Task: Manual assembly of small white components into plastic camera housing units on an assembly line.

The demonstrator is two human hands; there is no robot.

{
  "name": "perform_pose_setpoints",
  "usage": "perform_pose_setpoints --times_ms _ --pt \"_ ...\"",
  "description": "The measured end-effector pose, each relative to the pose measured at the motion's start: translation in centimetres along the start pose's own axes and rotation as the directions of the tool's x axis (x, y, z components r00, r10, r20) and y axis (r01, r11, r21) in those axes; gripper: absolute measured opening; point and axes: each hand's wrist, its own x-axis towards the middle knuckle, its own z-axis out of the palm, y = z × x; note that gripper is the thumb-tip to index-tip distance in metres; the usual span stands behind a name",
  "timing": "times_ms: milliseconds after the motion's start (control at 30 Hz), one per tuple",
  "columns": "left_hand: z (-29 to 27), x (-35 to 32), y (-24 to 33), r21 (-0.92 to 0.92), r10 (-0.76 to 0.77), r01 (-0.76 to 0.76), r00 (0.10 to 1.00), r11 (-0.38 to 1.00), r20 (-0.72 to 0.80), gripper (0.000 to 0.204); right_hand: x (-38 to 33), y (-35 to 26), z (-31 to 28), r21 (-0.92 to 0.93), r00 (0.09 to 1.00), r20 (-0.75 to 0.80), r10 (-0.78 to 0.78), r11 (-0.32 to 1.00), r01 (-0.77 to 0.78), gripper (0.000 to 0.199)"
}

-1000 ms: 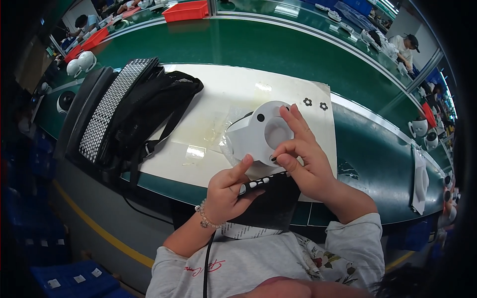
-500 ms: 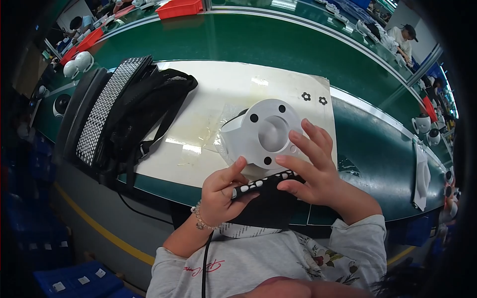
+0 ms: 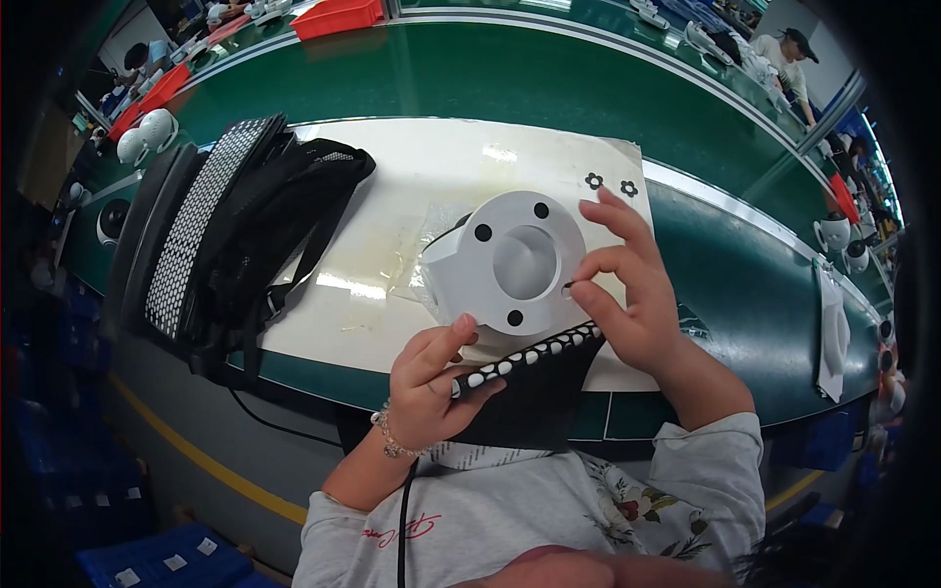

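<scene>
A white rounded plastic housing (image 3: 461, 260) with a round hollow lies on the white board in front of me. Three round black pads (image 3: 482, 232) sit on its face. My left hand (image 3: 431, 387) is closed on a black sheet (image 3: 529, 392) dotted with white along its upper edge, held tilted just below the housing; its forefinger reaches the housing's lower edge. My right hand (image 3: 627, 289) pinches a small dark piece (image 3: 568, 286), probably a pad, between thumb and forefinger at the housing's right side. Its other fingers are raised.
Black mesh bags and a perforated white-and-black strip (image 3: 211, 216) are stacked at the left. The white board (image 3: 392, 147) carries two black flower shapes (image 3: 594, 181). White round devices (image 3: 157, 129), red bins (image 3: 338, 17) and co-workers line the green bench beyond.
My right hand has gone from spread fingers by the sheet to a pinch at the housing's right side. More of the sheet's dotted edge shows. The view has shifted slightly.
</scene>
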Motion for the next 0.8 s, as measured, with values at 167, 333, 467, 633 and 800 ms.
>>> perform_pose_setpoints --times_ms 167,333,467,633,800 --pt "0.1 0.0 -0.1 -0.017 -0.059 0.059 0.998 0.998 -0.003 0.029 -0.6 1.0 0.2 0.115 0.994 0.097 0.055 0.991 -0.066 0.008" --pt "0.2 -0.1 -0.2 -0.013 -0.053 0.053 0.999 0.999 0.006 0.035 -1.0 2.6 0.4 -0.09 0.979 0.027 -0.201 0.975 0.203 0.012" --pt "0.1 -0.2 -0.1 -0.004 -0.066 0.066 0.998 0.998 0.01 0.04 -1.1 4.0 0.5 -0.336 0.859 0.037 -0.511 0.803 0.492 0.018" --pt "0.1 -0.1 -0.3 -0.005 -0.063 0.064 0.998 0.998 0.009 0.038 -0.8 4.7 0.6 -0.318 0.857 -0.002 -0.515 0.813 0.488 0.025" --pt "0.1 0.1 0.0 -0.031 -0.047 0.048 0.999 0.998 0.015 0.03 -0.8 3.6 1.3 0.757 0.861 0.169 0.48 0.496 -0.425 0.039"
